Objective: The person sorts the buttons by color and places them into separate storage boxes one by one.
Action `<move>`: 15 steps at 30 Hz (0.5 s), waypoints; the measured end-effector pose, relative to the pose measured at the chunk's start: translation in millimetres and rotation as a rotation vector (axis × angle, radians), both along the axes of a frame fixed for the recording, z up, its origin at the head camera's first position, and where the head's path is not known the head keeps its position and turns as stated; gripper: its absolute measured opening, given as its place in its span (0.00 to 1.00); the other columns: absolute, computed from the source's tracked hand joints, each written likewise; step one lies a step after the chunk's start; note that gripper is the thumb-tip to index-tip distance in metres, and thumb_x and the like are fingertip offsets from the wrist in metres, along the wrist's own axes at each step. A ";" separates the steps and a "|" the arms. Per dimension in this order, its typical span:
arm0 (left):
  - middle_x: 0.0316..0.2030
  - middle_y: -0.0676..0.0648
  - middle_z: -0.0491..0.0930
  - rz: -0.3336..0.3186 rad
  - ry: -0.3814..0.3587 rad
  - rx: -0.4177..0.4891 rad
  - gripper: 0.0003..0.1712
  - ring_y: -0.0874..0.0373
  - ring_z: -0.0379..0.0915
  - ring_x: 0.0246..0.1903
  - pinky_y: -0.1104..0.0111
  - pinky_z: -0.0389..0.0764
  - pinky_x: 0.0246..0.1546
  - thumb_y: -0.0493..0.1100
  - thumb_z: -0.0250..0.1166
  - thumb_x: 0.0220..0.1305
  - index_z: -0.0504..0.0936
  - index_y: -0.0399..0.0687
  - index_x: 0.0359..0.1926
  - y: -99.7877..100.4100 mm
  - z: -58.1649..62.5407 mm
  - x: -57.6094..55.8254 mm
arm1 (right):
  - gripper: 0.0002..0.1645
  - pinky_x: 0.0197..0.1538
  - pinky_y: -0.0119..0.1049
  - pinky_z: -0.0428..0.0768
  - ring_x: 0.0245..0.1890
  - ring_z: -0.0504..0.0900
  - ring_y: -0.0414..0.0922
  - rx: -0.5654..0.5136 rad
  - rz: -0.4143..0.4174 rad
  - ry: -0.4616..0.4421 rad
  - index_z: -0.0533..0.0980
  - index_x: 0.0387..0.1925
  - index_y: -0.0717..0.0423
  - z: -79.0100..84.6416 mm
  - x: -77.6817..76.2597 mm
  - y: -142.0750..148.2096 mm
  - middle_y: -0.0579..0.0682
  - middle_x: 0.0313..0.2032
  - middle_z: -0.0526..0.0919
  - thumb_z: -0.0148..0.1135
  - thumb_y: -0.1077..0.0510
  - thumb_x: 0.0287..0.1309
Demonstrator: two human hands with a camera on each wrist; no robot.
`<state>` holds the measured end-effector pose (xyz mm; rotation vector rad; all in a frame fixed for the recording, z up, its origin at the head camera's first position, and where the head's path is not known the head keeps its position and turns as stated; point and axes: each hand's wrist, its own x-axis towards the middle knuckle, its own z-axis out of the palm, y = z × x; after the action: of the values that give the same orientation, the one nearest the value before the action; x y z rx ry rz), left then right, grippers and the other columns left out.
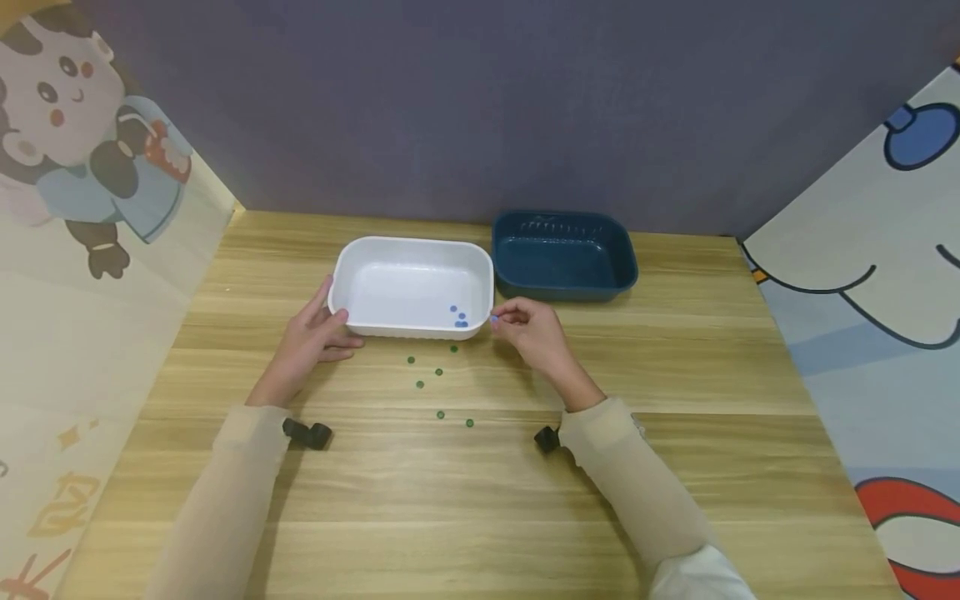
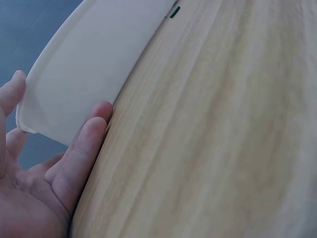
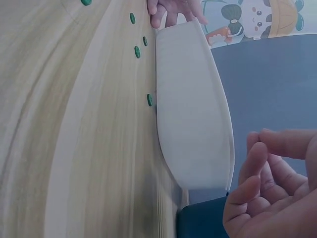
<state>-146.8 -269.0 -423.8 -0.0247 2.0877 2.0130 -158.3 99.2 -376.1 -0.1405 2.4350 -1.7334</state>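
Observation:
A white rectangular basin [image 1: 405, 287] stands on the wooden table, with several small blue buttons [image 1: 461, 317] in its front right corner. My left hand [image 1: 306, 337] holds the basin's front left corner, its fingers spread along the outer walls and rim. Just off the right end of the basin, my right hand [image 1: 534, 333] pinches one blue button [image 1: 494, 318] between thumb and index finger. In the right wrist view the fingertips [image 3: 260, 139] meet, and the button is hidden there. Several green buttons [image 1: 438, 372] lie scattered on the table in front of the basin.
A dark blue-green basin [image 1: 562, 287] stands right behind my right hand, against the white one. Behind both rises a grey-blue partition [image 1: 480, 108]. Cartoon-printed panels [image 1: 862, 267] flank the table [image 1: 712, 467].

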 end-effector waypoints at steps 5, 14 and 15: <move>0.75 0.35 0.56 0.009 0.000 0.000 0.43 0.52 0.87 0.39 0.60 0.86 0.41 0.53 0.59 0.75 0.44 0.79 0.79 -0.3 -0.3 0.7 | 0.10 0.32 0.27 0.79 0.32 0.83 0.47 0.009 -0.002 -0.002 0.83 0.43 0.66 -2.0 -4.0 -2.6 0.59 0.35 0.85 0.69 0.67 0.60; 0.75 0.38 0.59 0.017 0.008 -0.035 0.41 0.52 0.86 0.40 0.61 0.87 0.41 0.56 0.59 0.74 0.45 0.82 0.78 1.0 1.6 1.4 | 0.18 0.48 0.52 0.85 0.42 0.87 0.58 -0.122 0.015 -0.050 0.80 0.53 0.70 -3.6 -9.1 -5.3 0.62 0.42 0.87 0.66 0.67 0.63; 0.75 0.38 0.59 0.017 0.008 -0.037 0.41 0.52 0.86 0.40 0.61 0.87 0.41 0.56 0.59 0.74 0.45 0.82 0.78 1.2 1.7 1.5 | 0.19 0.50 0.55 0.84 0.44 0.86 0.60 -0.146 0.019 -0.059 0.79 0.55 0.71 -3.5 -9.4 -5.6 0.64 0.43 0.87 0.65 0.68 0.64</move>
<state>-145.3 -267.8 -422.1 -0.0415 2.1365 1.9875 -167.7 93.6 -379.6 -0.1269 2.2585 -1.8783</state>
